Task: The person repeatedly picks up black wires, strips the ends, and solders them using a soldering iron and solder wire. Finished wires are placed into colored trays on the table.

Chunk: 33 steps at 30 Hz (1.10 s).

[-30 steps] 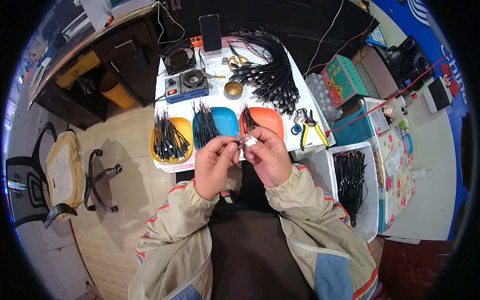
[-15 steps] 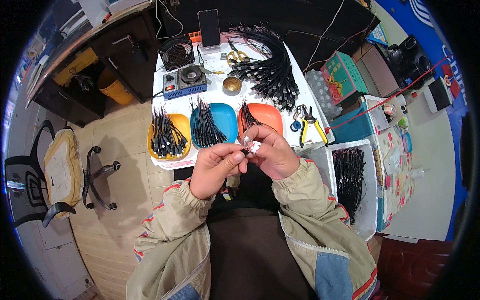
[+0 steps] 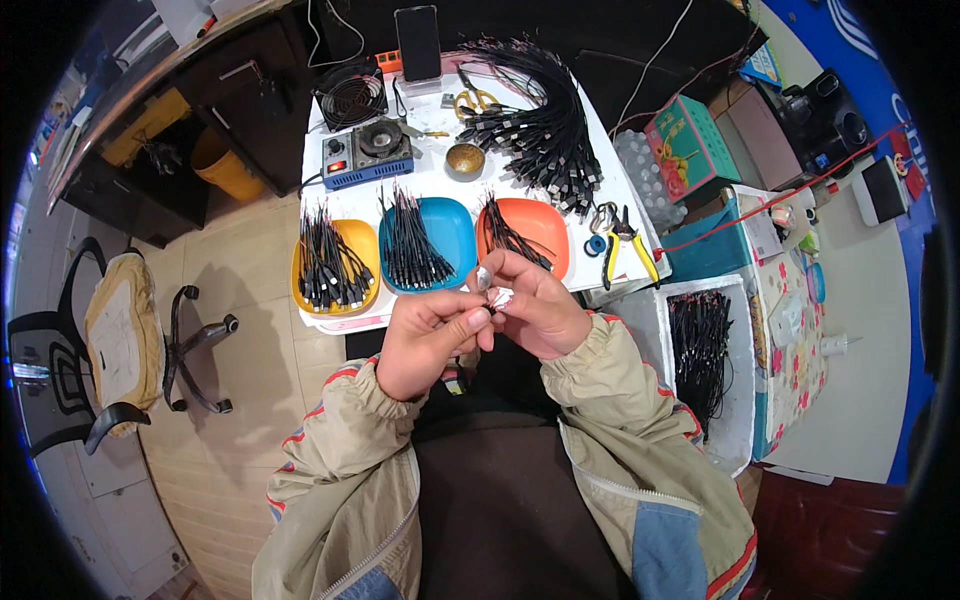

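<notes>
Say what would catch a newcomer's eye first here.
Probably the yellow tray, blue tray and orange tray along the near edge of the white table, each holding black cables. Beyond the orange tray sprawls a large cable bundle. Nearer, the left hand and right hand meet at a small white piece.

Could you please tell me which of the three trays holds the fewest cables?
The orange tray, rightmost of the three: only a thin bunch of black cables lies in it, while the yellow tray and the blue tray hold visibly more.
</notes>
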### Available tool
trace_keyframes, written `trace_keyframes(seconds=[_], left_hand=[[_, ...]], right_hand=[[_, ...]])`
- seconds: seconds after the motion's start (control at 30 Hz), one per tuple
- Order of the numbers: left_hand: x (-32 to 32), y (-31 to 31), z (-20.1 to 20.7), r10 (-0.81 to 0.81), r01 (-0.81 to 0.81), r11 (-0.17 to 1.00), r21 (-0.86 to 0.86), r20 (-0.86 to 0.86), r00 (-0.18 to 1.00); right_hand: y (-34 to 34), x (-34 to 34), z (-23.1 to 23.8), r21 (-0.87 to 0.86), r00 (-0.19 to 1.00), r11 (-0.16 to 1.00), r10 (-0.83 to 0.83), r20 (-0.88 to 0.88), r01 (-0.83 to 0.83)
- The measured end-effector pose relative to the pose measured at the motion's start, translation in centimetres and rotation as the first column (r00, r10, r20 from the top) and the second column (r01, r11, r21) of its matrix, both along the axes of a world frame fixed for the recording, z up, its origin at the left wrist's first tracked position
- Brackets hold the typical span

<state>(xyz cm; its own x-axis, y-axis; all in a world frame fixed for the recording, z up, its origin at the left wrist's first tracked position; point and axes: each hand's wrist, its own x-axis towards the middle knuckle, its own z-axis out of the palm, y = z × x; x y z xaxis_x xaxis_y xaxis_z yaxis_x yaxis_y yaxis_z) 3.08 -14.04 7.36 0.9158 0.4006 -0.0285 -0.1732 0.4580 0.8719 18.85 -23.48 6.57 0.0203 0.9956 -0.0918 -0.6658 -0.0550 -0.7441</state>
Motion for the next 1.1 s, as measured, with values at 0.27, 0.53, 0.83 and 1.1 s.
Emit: trace_keyframes(seconds=[0.27,0.53,0.83,1.1], left_hand=[[0.4,-0.3,-0.5,0.057,-0.055,0.998,0.038,-0.064,0.996],[-0.3,0.0,-0.6,0.076,-0.065,0.995,0.082,-0.144,0.987],[-0.1,-0.1,-1.2,0.069,-0.057,0.994,0.096,-0.134,0.989],[0.3,0.4,-1.3,-0.003,0.003,1.0,-0.002,-0.211,0.977]], right_hand=[[0.1,0.4,-0.5,0.041,0.972,0.985,-0.173,0.162,0.169],[-0.1,-1.6,-1.8,0.009,0.918,0.952,-0.297,0.264,0.306],[-0.7,-0.3,0.0,0.18,0.409,0.968,-0.238,0.881,0.175],[-0.3,-0.3,-1.0,0.197,0.517,0.956,-0.284,0.807,0.218]])
